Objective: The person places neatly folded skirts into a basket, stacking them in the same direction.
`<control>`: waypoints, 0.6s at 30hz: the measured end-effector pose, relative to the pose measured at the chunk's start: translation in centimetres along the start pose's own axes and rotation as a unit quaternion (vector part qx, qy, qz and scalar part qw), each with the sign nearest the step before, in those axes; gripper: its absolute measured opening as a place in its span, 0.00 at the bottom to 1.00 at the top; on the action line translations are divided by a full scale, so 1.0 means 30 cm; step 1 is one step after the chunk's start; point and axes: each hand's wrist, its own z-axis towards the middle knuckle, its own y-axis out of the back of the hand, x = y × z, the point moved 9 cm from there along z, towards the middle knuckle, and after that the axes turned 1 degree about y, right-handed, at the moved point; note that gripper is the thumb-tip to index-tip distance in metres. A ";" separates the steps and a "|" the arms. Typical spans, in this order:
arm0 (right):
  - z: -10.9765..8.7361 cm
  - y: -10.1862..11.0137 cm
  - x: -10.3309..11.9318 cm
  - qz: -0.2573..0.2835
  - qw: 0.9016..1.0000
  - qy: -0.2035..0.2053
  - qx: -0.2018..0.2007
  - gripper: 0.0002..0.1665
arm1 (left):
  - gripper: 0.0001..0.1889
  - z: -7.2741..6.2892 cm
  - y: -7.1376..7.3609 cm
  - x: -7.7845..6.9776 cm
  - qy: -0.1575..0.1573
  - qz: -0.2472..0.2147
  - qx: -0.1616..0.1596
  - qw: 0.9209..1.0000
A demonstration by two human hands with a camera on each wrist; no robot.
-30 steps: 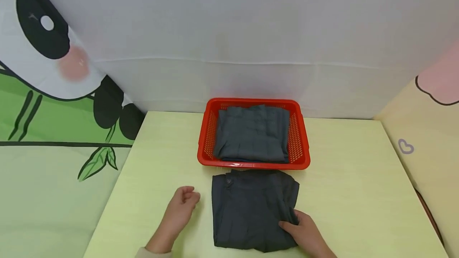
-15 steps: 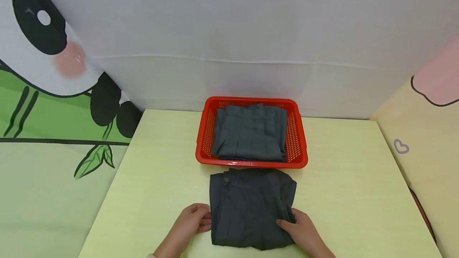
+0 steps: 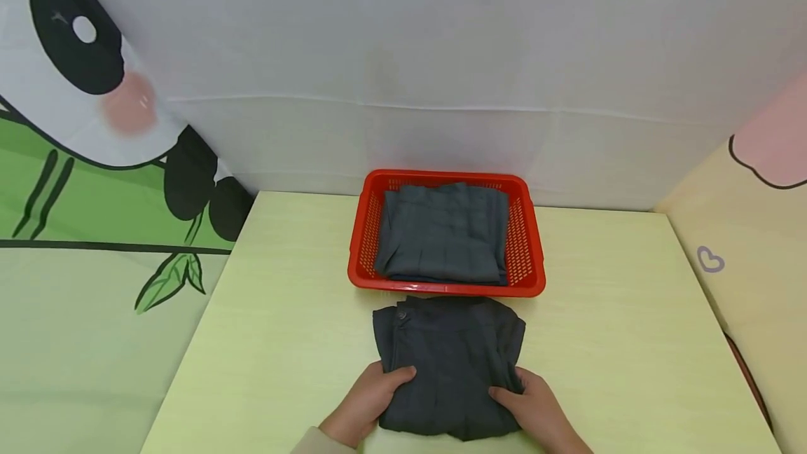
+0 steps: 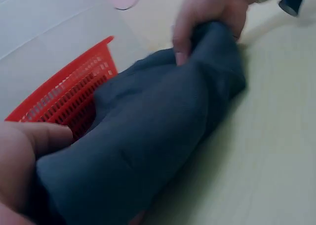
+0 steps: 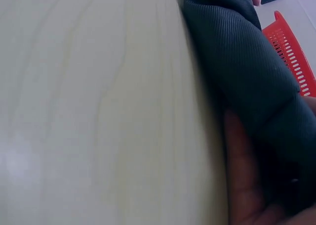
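Observation:
A folded dark grey garment (image 3: 450, 363) with a button at its upper left lies before the basket. My left hand (image 3: 368, 401) grips its left edge, thumb on top and fingers tucked underneath. At the lower right edge my right hand (image 3: 536, 408) holds it the same way, thumb over the cloth. The left wrist view shows the garment (image 4: 133, 131) as a thick, bulging fold between both hands. In the right wrist view, fingers (image 5: 242, 170) of my right hand reach under the garment (image 5: 242, 62).
Behind the garment stands a red perforated plastic basket (image 3: 446, 291), holding folded dark grey-green clothing (image 3: 444, 233). Both are on a pale yellow table (image 3: 611, 314). A white cloth backdrop (image 3: 441, 76) rises at the back, with printed panels at the sides.
My left hand has come down and right from beside the garment and now grips its left edge, which has shifted inward. My right hand keeps its hold on the right edge.

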 end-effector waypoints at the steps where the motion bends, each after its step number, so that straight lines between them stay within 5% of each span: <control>1: 0.000 -0.001 0.001 -0.001 1.000 0.000 0.001 0.28 | 0.30 0.004 -0.001 0.001 -0.002 0.008 -0.006 1.000; 6: -0.007 -0.003 0.015 -0.006 1.000 -0.001 0.008 0.30 | 0.26 0.011 0.007 -0.003 -0.012 0.024 -0.011 1.000; 13: -0.013 -0.080 0.023 0.068 0.992 0.020 0.106 0.39 | 0.23 0.014 0.008 -0.004 -0.028 0.025 -0.007 0.999; 18: -0.008 -0.091 0.020 0.071 0.992 0.018 0.100 0.38 | 0.22 0.020 0.010 0.003 -0.034 0.030 -0.011 0.999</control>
